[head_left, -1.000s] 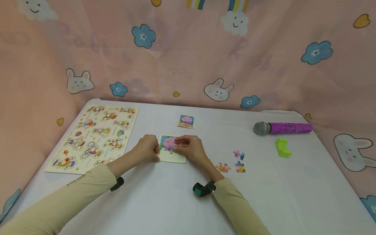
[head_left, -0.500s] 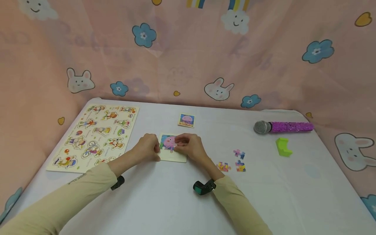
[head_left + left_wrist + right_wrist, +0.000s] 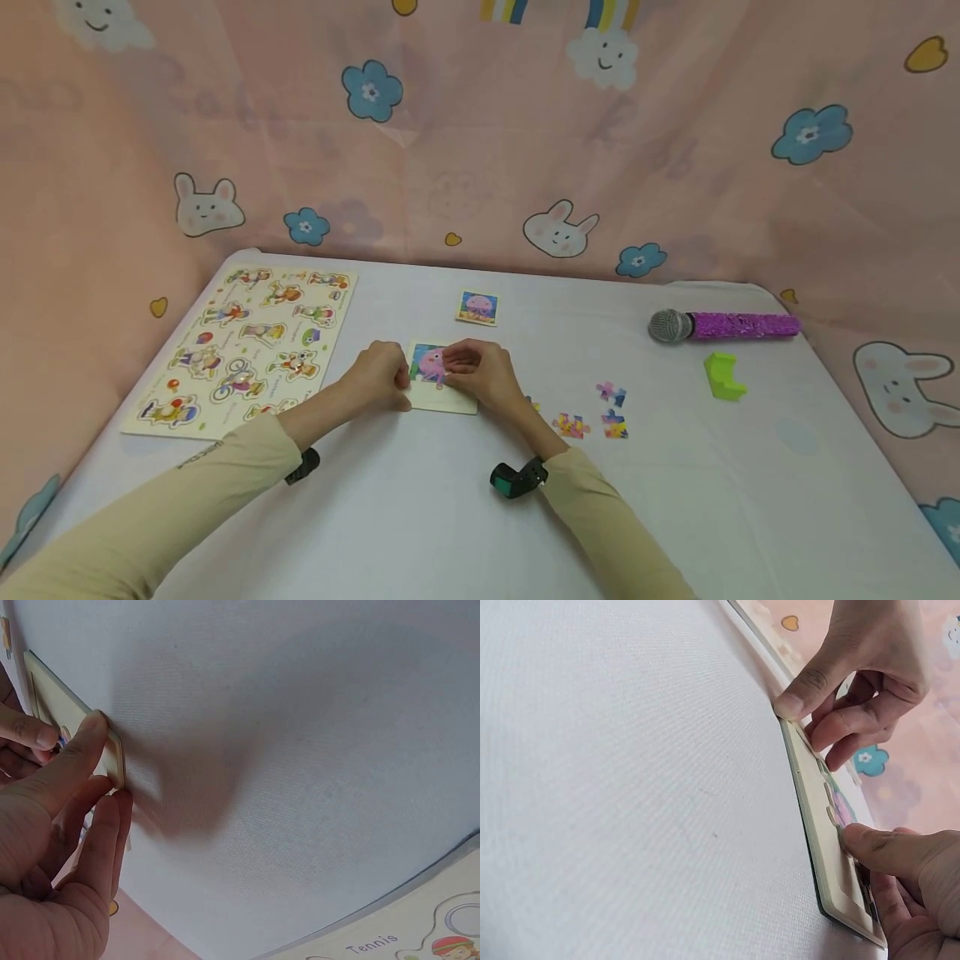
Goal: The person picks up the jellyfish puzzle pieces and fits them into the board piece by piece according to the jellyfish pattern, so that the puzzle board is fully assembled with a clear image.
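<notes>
A small wooden jigsaw tray (image 3: 444, 402) lies on the white table, partly filled with pieces showing a pink cartoon character. Its left edge is gripped between the thumb and curled fingers of my left hand (image 3: 377, 377). In the left wrist view that left hand (image 3: 60, 832) has its thumb on the tray's corner. My right hand (image 3: 486, 375) is over the tray's right part, thumb and fingers pinching a jigsaw piece at the pink picture. The right wrist view shows the right thumb (image 3: 862, 838) against the piece's edge; the fingers hide most of that piece.
Loose jigsaw pieces (image 3: 572, 426) lie right of the tray, partly behind my right wrist. A small picture card (image 3: 477, 307) is behind it. A large picture puzzle board (image 3: 258, 332) fills the left. Toward the right are a purple microphone (image 3: 742, 325) and a green block (image 3: 723, 377).
My right hand has shifted very slightly to the left over the tray. The left hand stays at the tray's edge, and the other things keep their places.
</notes>
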A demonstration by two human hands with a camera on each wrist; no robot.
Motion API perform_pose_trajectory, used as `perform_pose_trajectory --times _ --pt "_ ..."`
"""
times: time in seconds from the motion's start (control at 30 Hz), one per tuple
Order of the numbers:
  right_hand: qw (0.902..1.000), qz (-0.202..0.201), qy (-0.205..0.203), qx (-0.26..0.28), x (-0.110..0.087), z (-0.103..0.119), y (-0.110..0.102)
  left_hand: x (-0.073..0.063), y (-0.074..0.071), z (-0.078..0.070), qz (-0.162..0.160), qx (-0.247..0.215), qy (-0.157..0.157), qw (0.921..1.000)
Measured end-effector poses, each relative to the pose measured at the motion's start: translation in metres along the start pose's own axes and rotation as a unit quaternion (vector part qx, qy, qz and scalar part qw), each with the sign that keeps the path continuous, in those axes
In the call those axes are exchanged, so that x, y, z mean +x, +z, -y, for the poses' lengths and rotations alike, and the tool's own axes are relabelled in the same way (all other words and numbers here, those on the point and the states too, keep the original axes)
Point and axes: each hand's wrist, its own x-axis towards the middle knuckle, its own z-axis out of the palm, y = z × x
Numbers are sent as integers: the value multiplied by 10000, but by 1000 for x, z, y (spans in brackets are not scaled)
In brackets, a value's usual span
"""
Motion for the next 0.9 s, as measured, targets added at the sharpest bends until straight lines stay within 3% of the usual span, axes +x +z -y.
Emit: perform_pose_trajectory --times 0.17,0.4,0.57,0.9 --pt "9999 86 -98 9 1 0 -2 -1 -1 -1 -25 23 52 10000" --pt "9980 104 -139 608 -4 -3 -20 -3 0 0 -90 -70 45 9999" --pt "9967 -79 76 809 -13 -9 -50 -4 1 1 -135 -163 45 9998" --pt "9976 -374 491 321 -41 -30 -124 -7 1 1 -92 -228 18 9997"
